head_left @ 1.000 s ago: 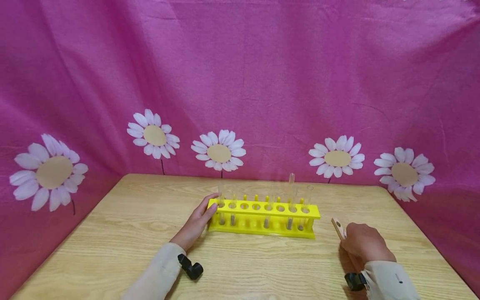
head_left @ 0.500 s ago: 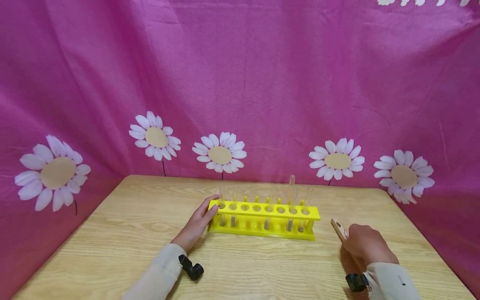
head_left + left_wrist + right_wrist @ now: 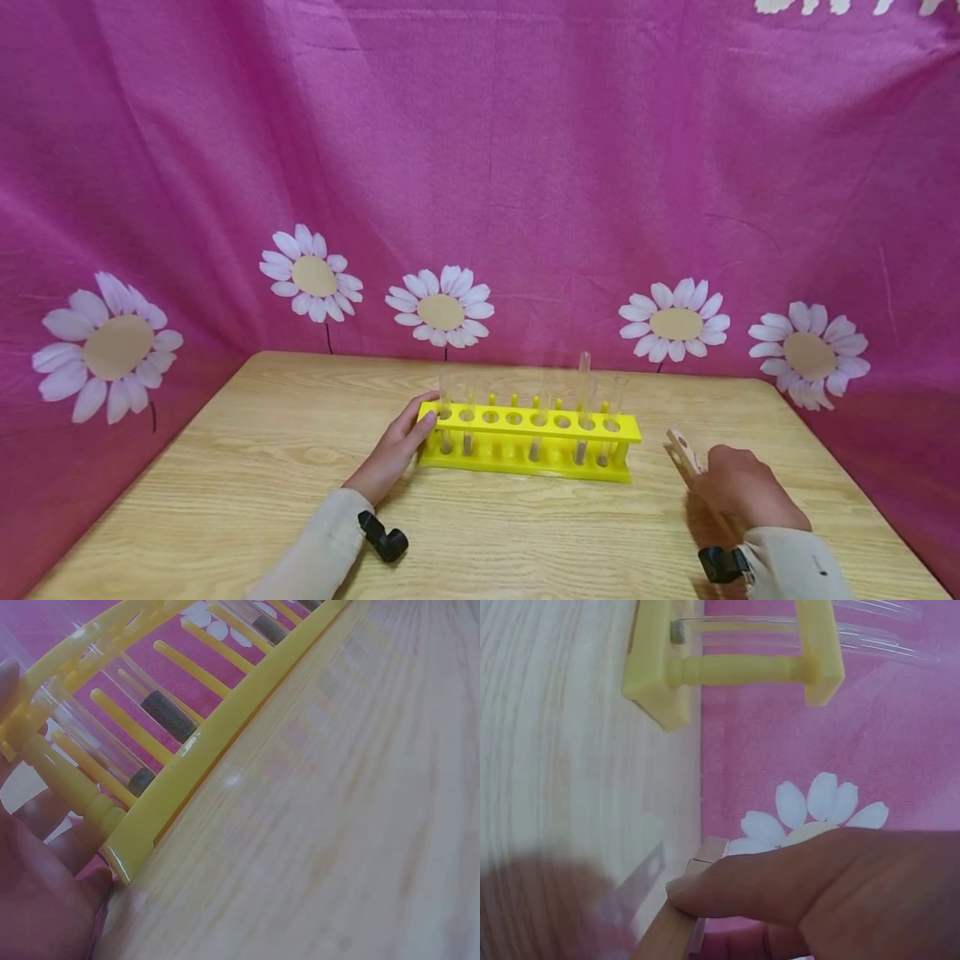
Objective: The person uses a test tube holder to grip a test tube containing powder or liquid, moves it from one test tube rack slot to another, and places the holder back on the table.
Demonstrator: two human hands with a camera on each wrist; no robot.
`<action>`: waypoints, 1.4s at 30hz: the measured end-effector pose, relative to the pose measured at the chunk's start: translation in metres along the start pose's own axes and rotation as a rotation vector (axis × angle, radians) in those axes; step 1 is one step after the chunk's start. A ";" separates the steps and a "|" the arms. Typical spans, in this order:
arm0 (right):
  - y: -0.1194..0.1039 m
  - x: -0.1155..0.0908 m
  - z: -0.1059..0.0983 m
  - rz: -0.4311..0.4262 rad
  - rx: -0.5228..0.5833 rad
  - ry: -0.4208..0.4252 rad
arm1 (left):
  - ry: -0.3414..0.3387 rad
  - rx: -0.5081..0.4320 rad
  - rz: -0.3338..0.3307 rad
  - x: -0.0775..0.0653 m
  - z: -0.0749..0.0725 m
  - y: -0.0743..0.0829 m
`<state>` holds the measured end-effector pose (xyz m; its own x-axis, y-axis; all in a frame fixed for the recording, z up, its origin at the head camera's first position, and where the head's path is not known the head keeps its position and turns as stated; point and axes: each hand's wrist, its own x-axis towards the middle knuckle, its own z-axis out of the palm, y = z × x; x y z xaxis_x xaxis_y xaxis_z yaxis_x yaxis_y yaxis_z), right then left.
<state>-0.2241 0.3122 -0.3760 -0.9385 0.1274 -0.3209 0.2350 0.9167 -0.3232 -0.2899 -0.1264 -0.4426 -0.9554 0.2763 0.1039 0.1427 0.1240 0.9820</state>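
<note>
A yellow test tube rack (image 3: pixel 517 469) stands upright on the wooden table. Several clear glass test tubes (image 3: pixel 584 371) sit in its holes, with dark grey material at the bottom of some, such as this tube (image 3: pixel 166 714) in the left wrist view. My left hand (image 3: pixel 393 446) grips the rack's left end, thumb on the top plate and fingers behind. To the right of the rack, my right hand (image 3: pixel 750 485) holds a wooden test tube holder (image 3: pixel 684 450), its tip pointing away and slightly left. In the right wrist view, the thumb (image 3: pixel 735 885) presses along the wooden holder (image 3: pixel 667 930).
The light wood table (image 3: pixel 247 483) ends at a pink cloth (image 3: pixel 525 167) printed with white daisies, which hangs behind and at both sides. Thin yellow pegs (image 3: pixel 513 400) stick up along the rack's back.
My right hand has shifted slightly right with the wooden test tube holder, whose tip now stands apart from its shadow on the table. My left hand stays on the rack.
</note>
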 end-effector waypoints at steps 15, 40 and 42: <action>-0.014 -0.017 -0.017 -0.060 -0.045 0.148 | -0.008 -0.009 0.033 0.000 -0.002 -0.002; -0.038 -0.036 -0.016 -0.232 0.065 0.696 | -0.021 -0.009 0.017 -0.002 -0.002 -0.001; -0.044 -0.037 -0.018 -0.227 0.068 0.689 | -0.017 -0.005 0.015 -0.002 -0.003 -0.001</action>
<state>-0.2038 0.2739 -0.3342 -0.9069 0.1673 0.3868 0.0099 0.9260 -0.3775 -0.2892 -0.1299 -0.4430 -0.9486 0.2944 0.1159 0.1557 0.1152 0.9811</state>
